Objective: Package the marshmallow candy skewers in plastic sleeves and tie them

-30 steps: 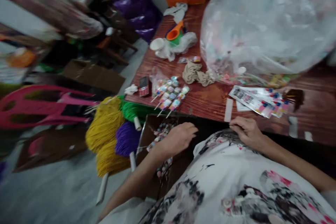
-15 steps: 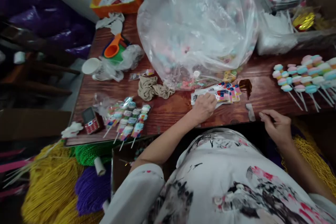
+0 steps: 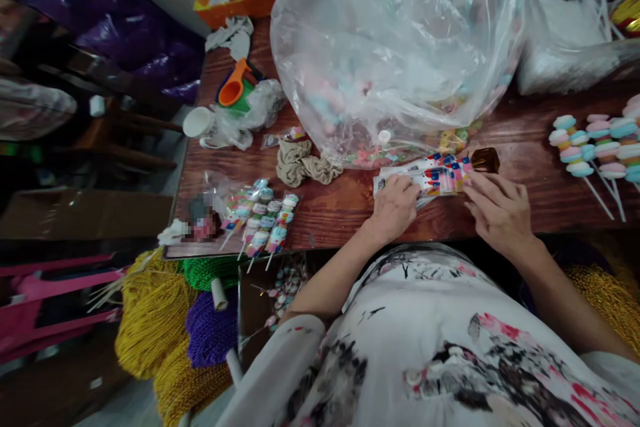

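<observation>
A small stack of printed plastic bags (image 3: 440,177) in white, red, blue and pink lies near the table's front edge. My left hand (image 3: 397,210) presses on its left end with fingers curled over the bags. At the other end my right hand (image 3: 500,213) reaches in with fingers stretched, the fingertips touching the bags' edge. Just beyond that hand sits a brown translucent piece (image 3: 485,160). Whatever lies under my right palm is hidden.
A big clear bag of marshmallows (image 3: 395,47) fills the back of the table (image 3: 345,213). Bare marshmallow skewers (image 3: 573,147) lie at right, wrapped marshmallow skewers (image 3: 263,223) at left. A bunched beige cloth (image 3: 303,163), white cup (image 3: 197,122) and orange scoop (image 3: 233,90) stand nearby.
My right hand has moved left from beyond the stack to its right end, its fingers now more stretched out. My left hand stays on the bags. The view has shifted a little.
</observation>
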A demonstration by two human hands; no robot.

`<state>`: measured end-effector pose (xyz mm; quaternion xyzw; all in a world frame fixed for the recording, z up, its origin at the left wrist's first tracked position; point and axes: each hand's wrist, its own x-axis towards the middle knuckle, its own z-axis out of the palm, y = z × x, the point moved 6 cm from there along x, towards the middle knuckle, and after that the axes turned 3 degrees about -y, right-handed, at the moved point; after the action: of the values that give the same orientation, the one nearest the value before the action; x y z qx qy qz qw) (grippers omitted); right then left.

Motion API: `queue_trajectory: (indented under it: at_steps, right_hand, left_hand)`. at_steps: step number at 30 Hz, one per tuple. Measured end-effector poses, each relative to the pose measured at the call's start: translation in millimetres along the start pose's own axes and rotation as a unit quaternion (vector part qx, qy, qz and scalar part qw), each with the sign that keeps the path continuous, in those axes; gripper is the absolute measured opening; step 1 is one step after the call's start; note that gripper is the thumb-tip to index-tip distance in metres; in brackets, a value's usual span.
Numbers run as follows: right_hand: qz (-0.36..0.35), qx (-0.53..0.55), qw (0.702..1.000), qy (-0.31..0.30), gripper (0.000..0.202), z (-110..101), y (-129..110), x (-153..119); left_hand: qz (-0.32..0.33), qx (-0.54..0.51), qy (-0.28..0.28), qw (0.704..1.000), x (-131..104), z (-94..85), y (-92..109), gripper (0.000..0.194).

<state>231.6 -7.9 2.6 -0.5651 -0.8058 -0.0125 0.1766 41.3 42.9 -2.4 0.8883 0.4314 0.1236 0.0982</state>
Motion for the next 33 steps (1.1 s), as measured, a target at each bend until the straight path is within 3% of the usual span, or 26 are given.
queue_trajectory:
  at_steps: [2, 4, 7, 9, 10, 14, 18, 20, 23, 25, 29, 33]
  right_hand:
    - [-0.027, -0.027, 0.998, -0.044, 0.041, 8, -14, 11]
    - [-0.036, -0.037, 0.997, -0.065, 0.044, 16, -23, 18]
    - [-0.028, -0.043, 0.995, -0.083, 0.046, 25, -28, 19]
    - [-0.027, -0.048, 0.994, -0.09, 0.047, 28, -29, 18]
    - [-0.03, -0.052, 0.994, -0.092, 0.047, 29, -29, 17]
    - [-0.043, -0.068, 0.992, -0.1, 0.044, 26, -35, 18]
    - [-0.045, -0.089, 0.988, -0.12, 0.044, 25, -39, 20]
    - [-0.044, -0.09, 0.986, -0.13, 0.045, 26, -41, 20]
    - [-0.038, -0.08, 0.988, -0.126, 0.048, 24, -43, 18]
    - [-0.031, -0.07, 0.99, -0.121, 0.046, 21, -44, 19]
    - [-0.021, -0.046, 0.991, -0.125, 0.043, 15, -46, 28]
    - [-0.012, -0.056, 0.987, -0.152, 0.054, 17, -44, 38]
  left_hand:
    - [-0.014, -0.038, 0.016, 0.999, 5, -2.4, -3, 0.02]
    - [-0.035, -0.154, 0.068, 0.985, 10, -11.2, -18, 0.017]
    - [-0.096, -0.368, 0.197, 0.904, 10, -36.9, -55, 0.023]
    - [-0.121, -0.424, 0.284, 0.851, 3, -59.1, -70, 0.032]
    - [-0.119, -0.42, 0.317, 0.842, -1, -70.6, -70, 0.034]
    - [-0.05, -0.365, 0.351, 0.861, -6, -101.3, -45, 0.029]
    - [-0.063, -0.364, 0.391, 0.843, -4, -101.1, -49, 0.026]
    - [-0.034, -0.354, 0.361, 0.862, 2, -90.3, -49, 0.022]
    - [0.02, -0.353, 0.236, 0.905, 13, -63.5, -36, 0.016]
    - [0.0, -0.371, 0.187, 0.91, 14, -49.6, -33, 0.017]
    - [-0.103, -0.469, 0.204, 0.853, 10, -45.1, -46, 0.028]
    - [-0.155, -0.563, 0.215, 0.783, 5, -49.3, -56, 0.035]
